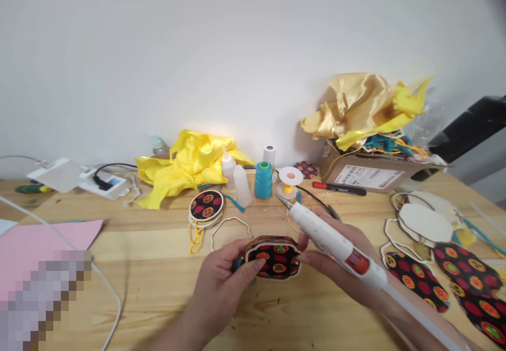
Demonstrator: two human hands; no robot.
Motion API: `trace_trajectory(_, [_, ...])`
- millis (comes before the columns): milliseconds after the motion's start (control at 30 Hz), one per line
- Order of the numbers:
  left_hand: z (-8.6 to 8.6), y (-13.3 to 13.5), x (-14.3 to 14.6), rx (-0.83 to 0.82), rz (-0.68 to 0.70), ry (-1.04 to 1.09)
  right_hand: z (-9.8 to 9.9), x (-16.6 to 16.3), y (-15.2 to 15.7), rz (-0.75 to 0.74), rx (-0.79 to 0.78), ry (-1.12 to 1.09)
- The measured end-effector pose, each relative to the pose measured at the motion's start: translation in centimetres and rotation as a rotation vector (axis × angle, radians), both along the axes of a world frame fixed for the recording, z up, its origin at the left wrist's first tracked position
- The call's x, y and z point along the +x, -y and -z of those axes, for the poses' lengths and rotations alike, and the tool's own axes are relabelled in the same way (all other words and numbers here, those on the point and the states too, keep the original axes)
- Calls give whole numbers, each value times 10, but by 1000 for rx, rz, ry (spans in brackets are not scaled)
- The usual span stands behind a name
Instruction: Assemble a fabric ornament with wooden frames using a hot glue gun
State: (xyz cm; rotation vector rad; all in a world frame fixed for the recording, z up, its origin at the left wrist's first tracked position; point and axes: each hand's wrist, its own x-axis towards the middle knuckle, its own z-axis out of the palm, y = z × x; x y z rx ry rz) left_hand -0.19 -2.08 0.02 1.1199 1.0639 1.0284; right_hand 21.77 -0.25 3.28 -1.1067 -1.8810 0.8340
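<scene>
My left hand (224, 273) pinches the left edge of a small patterned fabric piece (274, 257), black with red and yellow circles, held just above the wooden table (158, 282). My right hand (336, 259) is wrapped round a white hot glue gun (336, 240) whose nozzle points up and left, away from the piece. Right-hand fingertips also touch the right edge of the fabric piece. A glue stick sticks out of the back of the gun toward the lower right.
Behind the hands lie a round patterned disc (206, 206), a white outline ring (231, 232), squeeze bottles (241, 185), a teal thread spool (263, 180) and yellow satin (190, 164). A cardboard box (371, 174) with gold fabric stands back right. Patterned cut-outs (462, 277) lie right, pink paper (35, 245) left.
</scene>
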Motion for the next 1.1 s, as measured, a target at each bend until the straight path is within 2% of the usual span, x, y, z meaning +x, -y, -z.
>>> trace_trajectory(267, [-3, -3, -1, -7, -16, 45, -13, -7, -5, -8, -61, 51])
trace_trajectory(533, [-1, -5, 0, -18, 5, 87, -2, -9, -7, 49, -54, -2])
trace_trajectory(800, [2, -5, 3, -92, 9, 107, 2, -3, -6, 30, -69, -11])
trace_trajectory(1100, [4, -5, 4, -114, -14, 112, 7, 0, -8, 8, -164, -111])
